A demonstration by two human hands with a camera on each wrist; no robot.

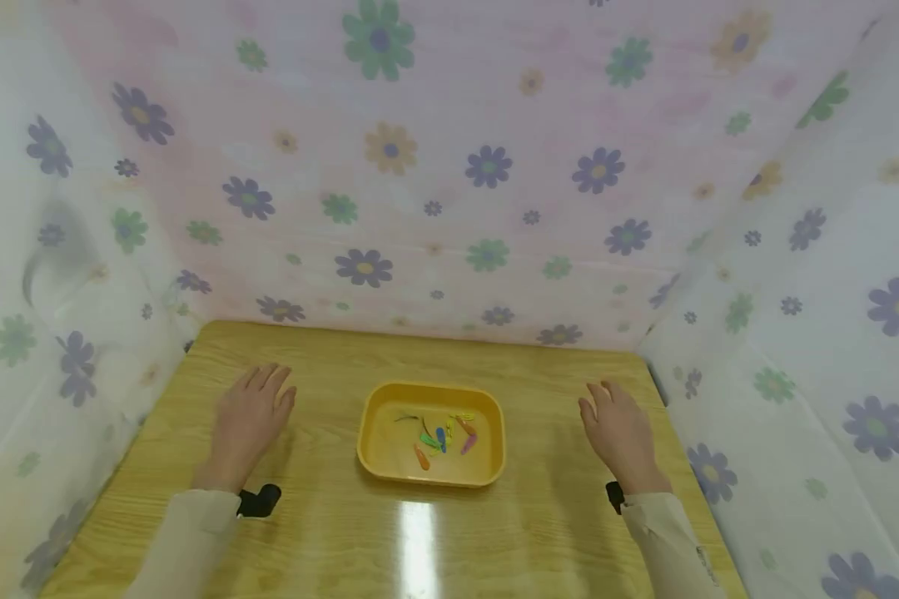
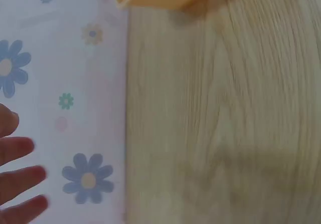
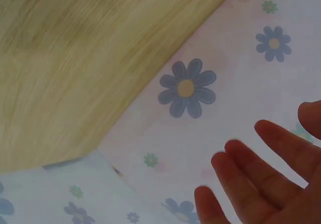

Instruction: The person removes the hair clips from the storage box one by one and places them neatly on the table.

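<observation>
A yellow-orange tray [image 1: 367, 462] sits on the wooden table between the two hands. Several small coloured pieces lie in it, among them an orange piece [image 1: 422, 457], a blue one [image 1: 441, 438], a green one [image 1: 429, 441] and a purple one [image 1: 469, 444]; they are too small to tell their kind. Left of the tray, my left hand [image 1: 247, 424] hovers with fingers extended, holding nothing. My right hand [image 1: 622, 433] is held to the tray's right, fingers loosely spread and apart from any object. Fingers [image 3: 246, 184] of that hand also show in the right wrist view.
The wooden table [image 1: 315, 532] reflects a bright strip of light in front of the tray. Flower-printed cloth [image 1: 434, 166] stands behind the table and along both sides. A dark wrist device [image 1: 260, 502] is on the left sleeve, another [image 1: 615, 497] at the right wrist.
</observation>
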